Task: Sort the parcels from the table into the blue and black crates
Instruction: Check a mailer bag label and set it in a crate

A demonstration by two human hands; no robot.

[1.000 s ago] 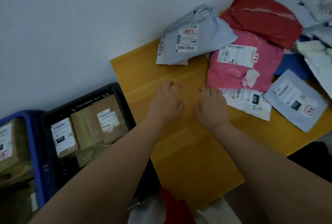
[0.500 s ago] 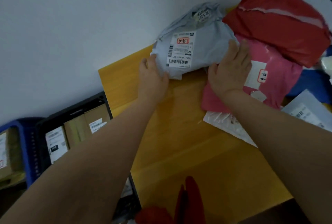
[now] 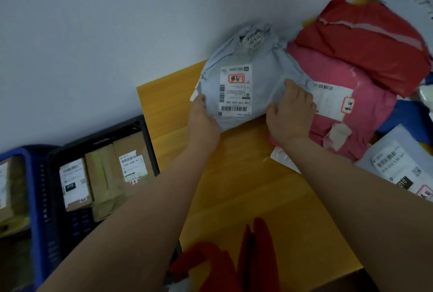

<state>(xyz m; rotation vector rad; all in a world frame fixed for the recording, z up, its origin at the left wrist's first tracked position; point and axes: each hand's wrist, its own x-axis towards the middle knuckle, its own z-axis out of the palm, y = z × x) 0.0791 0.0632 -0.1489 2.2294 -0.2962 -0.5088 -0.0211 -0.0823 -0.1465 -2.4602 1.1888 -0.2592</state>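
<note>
A bulky grey mailer bag [image 3: 262, 76] with a white label lies at the table's far left corner against the wall. My left hand [image 3: 202, 120] grips its left edge. My right hand [image 3: 291, 111] grips its right side, fingers curled into the plastic. To its right lie a pink parcel [image 3: 365, 113] and a red parcel [image 3: 365, 41]. The black crate [image 3: 145, 132] stands on the floor left of the table and holds cardboard boxes. The blue crate [image 3: 35, 193] stands further left, also with boxes.
The yellow wooden table [image 3: 234, 186] has bare surface in front of me. A grey flat mailer [image 3: 403, 165] lies at the right edge, a white flat one under the pink parcel. More pale parcels pile at the far right. Red cloth [image 3: 234, 261] shows at the bottom.
Both hands moved from resting flat on the bare table up to the grey mailer and closed on its two sides. The right hand shifted off the pink parcel onto the grey bag.
</note>
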